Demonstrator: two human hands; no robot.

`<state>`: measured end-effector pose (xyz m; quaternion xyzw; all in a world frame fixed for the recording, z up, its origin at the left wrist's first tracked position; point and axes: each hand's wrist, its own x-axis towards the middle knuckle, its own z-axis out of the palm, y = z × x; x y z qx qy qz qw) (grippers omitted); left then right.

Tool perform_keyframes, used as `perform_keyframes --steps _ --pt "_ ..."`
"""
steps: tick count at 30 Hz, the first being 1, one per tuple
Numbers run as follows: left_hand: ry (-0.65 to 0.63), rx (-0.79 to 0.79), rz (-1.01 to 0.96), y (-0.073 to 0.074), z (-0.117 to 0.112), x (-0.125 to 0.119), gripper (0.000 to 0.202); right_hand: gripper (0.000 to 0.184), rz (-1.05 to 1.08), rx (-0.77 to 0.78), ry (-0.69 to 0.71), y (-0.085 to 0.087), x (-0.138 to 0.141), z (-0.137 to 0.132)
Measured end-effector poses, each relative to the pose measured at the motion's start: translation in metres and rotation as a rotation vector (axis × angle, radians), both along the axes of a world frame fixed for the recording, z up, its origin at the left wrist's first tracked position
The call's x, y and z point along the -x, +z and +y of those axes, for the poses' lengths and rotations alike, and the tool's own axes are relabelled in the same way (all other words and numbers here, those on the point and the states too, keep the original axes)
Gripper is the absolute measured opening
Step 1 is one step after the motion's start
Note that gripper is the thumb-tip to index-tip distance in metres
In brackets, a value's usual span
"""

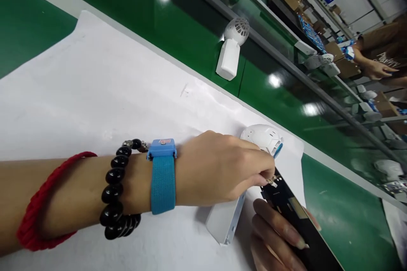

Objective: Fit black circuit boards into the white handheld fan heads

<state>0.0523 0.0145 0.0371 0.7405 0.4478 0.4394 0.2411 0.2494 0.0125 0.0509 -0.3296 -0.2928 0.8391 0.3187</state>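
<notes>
My left hand reaches in from the left, wearing a blue wrist strap. Its thumb and fingertips are pinched together at a small white connector near the upper end of a long black circuit board. The fingers partly cover what they grip. My right hand, low at the right, holds that board along both edges, tilted. Behind my left hand lies a white fan housing, its round head above the knuckles and its handle below; the middle is hidden.
White paper covers part of the green bench. Another white fan lies beyond the paper. Behind a dark rail are more fan parts and boxes. A co-worker's hand shows at upper right.
</notes>
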Motion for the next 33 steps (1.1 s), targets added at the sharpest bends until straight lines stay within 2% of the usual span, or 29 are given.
perform_keyframes --steps 4,9,14,16,22,26,29,33 --pt "0.042 0.046 0.063 0.0 0.0 -0.002 0.015 0.014 0.011 0.055 -0.04 -0.004 -0.001 -0.002" --pt "0.013 0.114 0.15 0.006 -0.002 0.001 0.02 0.01 0.302 0.21 0.018 -0.007 -0.009 -0.002" --pt "0.003 0.145 0.213 0.007 0.0 0.002 0.024 0.01 0.384 0.256 0.033 -0.008 -0.009 -0.002" --pt "-0.014 0.156 0.18 0.005 0.0 0.001 0.023 0.006 0.39 0.249 0.04 -0.008 -0.006 -0.002" --pt "0.024 0.217 -0.087 0.004 -0.002 0.0 0.016 0.005 0.367 0.245 0.052 -0.006 -0.001 -0.002" --pt "0.032 0.266 -0.123 0.004 -0.004 -0.001 0.015 0.003 0.322 0.243 0.059 -0.005 -0.004 -0.003" --pt "0.046 0.227 -0.104 0.003 -0.003 -0.002 0.014 0.005 0.277 0.215 0.065 -0.005 -0.003 -0.004" --pt "0.048 0.057 0.02 0.0 -0.002 0.0 0.015 0.004 0.291 0.208 0.068 -0.005 -0.001 -0.002"
